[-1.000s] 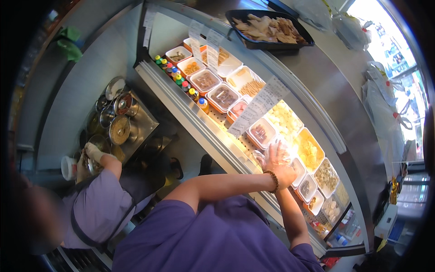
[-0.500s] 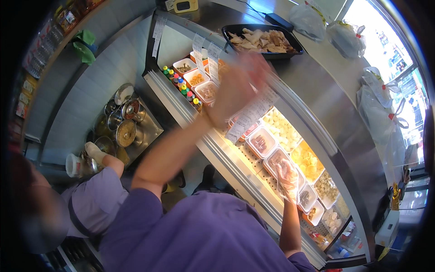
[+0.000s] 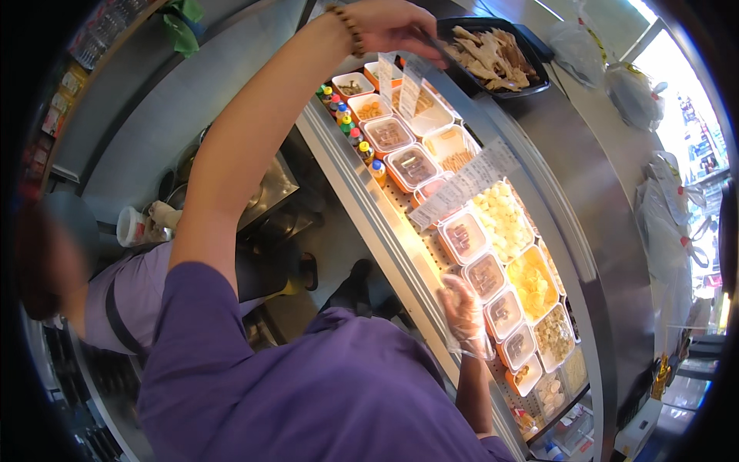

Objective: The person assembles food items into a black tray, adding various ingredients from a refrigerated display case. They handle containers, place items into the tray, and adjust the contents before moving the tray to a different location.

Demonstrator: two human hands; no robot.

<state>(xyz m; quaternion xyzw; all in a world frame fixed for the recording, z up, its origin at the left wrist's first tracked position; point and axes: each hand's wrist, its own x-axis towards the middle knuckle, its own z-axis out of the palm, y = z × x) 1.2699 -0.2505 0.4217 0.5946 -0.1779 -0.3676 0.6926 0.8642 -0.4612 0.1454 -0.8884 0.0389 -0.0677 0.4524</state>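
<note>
Here, the left hand (image 3: 389,27) reaches up to the far end of the curved steel surface (image 3: 608,231), its grip pinched shut on thin dark tongs (image 3: 443,52). The tongs' long axis runs toward the black tray of pale cooked pieces (image 3: 493,50) just beside their tip. The clear-gloved right hand (image 3: 464,316), loosely curled and empty, rests at the display case's near rim, well apart.

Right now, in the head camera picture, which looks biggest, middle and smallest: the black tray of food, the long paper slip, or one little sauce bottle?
1. black tray of food, largest.
2. long paper slip, long but thin.
3. little sauce bottle, smallest by far.
The tray sits farther from the camera, yet looks biggest anyway.
</note>
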